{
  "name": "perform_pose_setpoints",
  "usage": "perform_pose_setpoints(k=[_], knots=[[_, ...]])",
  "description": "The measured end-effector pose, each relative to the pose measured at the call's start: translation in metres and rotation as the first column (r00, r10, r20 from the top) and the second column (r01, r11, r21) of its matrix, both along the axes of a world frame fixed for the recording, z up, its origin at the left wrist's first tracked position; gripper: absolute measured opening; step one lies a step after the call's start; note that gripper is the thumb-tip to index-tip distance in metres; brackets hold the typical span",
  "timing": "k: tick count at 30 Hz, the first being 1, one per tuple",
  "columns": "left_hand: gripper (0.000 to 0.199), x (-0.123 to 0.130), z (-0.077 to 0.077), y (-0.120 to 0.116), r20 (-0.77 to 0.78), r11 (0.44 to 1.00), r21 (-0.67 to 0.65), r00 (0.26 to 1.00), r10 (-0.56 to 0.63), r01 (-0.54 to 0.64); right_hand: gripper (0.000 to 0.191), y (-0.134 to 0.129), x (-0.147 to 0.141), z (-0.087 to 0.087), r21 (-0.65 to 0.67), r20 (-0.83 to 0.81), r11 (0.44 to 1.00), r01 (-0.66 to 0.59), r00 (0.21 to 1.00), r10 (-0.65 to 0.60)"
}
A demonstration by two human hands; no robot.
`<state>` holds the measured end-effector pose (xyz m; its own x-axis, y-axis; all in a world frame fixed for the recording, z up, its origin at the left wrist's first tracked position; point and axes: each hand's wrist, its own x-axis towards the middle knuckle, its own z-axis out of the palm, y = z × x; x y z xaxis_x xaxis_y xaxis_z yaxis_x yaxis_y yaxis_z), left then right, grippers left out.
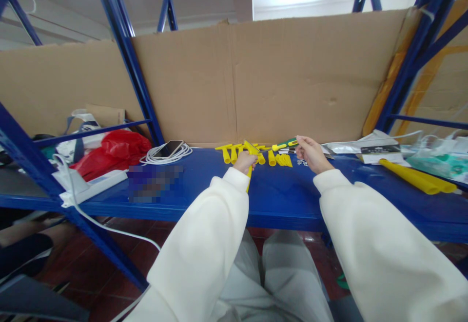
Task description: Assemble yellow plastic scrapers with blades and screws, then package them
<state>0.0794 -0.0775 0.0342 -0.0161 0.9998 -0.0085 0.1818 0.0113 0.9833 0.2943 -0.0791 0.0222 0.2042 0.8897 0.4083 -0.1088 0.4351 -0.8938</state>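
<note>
My left hand (243,161) is closed around a yellow plastic piece (250,147), one part poking up past the fingers and another down below them. In my right hand (311,153) is a screwdriver (285,144) with a green and yellow handle. It lies nearly level, its shaft pointing left at the held piece; whether the tip touches cannot be made out. Behind the hands, yellow T-shaped plastic pieces (226,155) stand in a row on the blue shelf (281,195). Flat yellow pieces (284,160) lie beside small metal bits (302,163), perhaps screws, near my right hand.
Cardboard (292,78) walls the back between blue posts (139,78). At left are a phone (173,147) on a coiled white cable (185,153), a white power strip (102,182) and a red bag (120,149). Long yellow tubes (413,178) and clear plastic bags (442,159) lie right.
</note>
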Motion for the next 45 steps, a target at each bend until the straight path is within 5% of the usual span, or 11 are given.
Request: perform_pose_setpoints(k=[45], knots=[[0.019,-0.0009,-0.0022,0.0029,-0.021,1.000,0.002,1.000,-0.022,0.022,0.051,-0.0037,-0.0019,0.0011,0.016,0.034,1.000,-0.002,0.999,0.001]])
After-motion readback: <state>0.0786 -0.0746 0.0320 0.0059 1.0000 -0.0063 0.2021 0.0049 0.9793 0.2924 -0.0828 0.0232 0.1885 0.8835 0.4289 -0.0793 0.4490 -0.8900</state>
